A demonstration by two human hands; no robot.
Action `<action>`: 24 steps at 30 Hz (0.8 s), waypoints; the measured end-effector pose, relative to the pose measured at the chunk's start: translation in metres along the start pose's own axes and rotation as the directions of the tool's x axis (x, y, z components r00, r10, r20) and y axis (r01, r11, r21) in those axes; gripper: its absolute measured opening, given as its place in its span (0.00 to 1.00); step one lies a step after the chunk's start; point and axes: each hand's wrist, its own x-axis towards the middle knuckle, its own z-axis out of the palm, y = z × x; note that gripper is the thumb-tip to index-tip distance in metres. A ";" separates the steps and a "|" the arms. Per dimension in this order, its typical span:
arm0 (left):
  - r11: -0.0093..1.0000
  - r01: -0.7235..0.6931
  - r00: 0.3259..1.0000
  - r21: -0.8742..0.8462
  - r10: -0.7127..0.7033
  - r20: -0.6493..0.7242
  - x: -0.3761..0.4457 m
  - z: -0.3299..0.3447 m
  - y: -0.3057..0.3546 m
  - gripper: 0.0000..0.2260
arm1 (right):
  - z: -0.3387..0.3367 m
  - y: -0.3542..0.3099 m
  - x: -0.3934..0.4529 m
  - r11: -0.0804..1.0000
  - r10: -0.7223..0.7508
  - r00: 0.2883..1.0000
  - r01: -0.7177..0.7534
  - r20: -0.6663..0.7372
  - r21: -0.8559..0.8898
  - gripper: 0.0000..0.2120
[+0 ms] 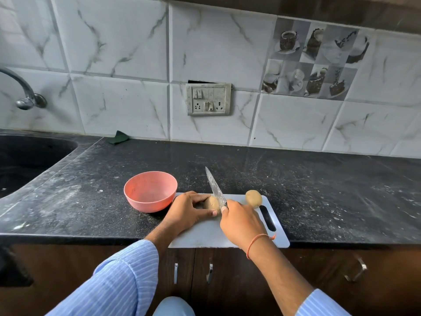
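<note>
The left hand (189, 207) is gripping a potato (211, 204) w/ fingers and thumb curled round it, pinning it on the white cutting board (205, 233). The right hand (241, 222) is wrapped tight round the handle of a kitchen knife (215, 188); the handle itself is hidden inside the fist. The patterned blade is pointing away from the person, angling up & slightly left, its heel touching the potato's right side. Can't tell if the edge is cutting in yet.

A 2nd potato (253, 198) is lying whole at the board's far right corner, just beyond the board's slot handle, apart from the knife hand. An orange thread is circling the right wrist.

The board is sitting at the front edge of the dark speckled surface (319, 190), overhanging it a bit. A pink bowl (150, 190) is standing just left of the board, near the left hand. Further back: a green scrub pad (118, 137) against the tiled wall, a sink (27, 156) and a tap (25, 92) at far left, and a switch-and-socket plate (209, 99) on the wall.
</note>
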 end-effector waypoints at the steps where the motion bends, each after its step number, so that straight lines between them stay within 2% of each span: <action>1: 1.000 0.003 1.000 -0.002 -0.003 -0.005 0.000 0.000 0.000 0.25 | 0.002 0.003 -0.004 1.000 -0.006 1.000 0.006 -0.003 -0.017 0.09; 4: 1.000 0.009 1.000 -0.003 -0.009 -0.018 0.000 0.001 -0.002 0.28 | 0.008 0.011 -0.020 1.000 -0.009 1.000 0.009 0.002 -0.014 0.11; 7: 1.000 -0.005 1.000 0.000 0.005 -0.019 0.000 0.001 -0.002 0.26 | 0.009 0.008 -0.011 1.000 0.015 1.000 -0.015 0.012 -0.012 0.13; 12: 0.999 -0.048 0.999 0.003 0.048 -0.020 0.000 0.000 -0.004 0.26 | 0.018 -0.003 0.005 0.999 0.009 0.996 -0.005 0.086 -0.043 0.11; 20: 1.000 -0.017 1.000 0.015 0.017 -0.016 0.000 0.000 -0.003 0.25 | 0.014 0.022 -0.040 0.981 -0.061 0.998 0.063 0.016 -0.181 0.12; 24: 1.000 -0.010 1.000 -0.003 0.010 -0.027 -0.002 0.000 0.000 0.22 | 0.011 0.027 -0.036 0.990 -0.046 0.999 0.045 -0.003 -0.137 0.11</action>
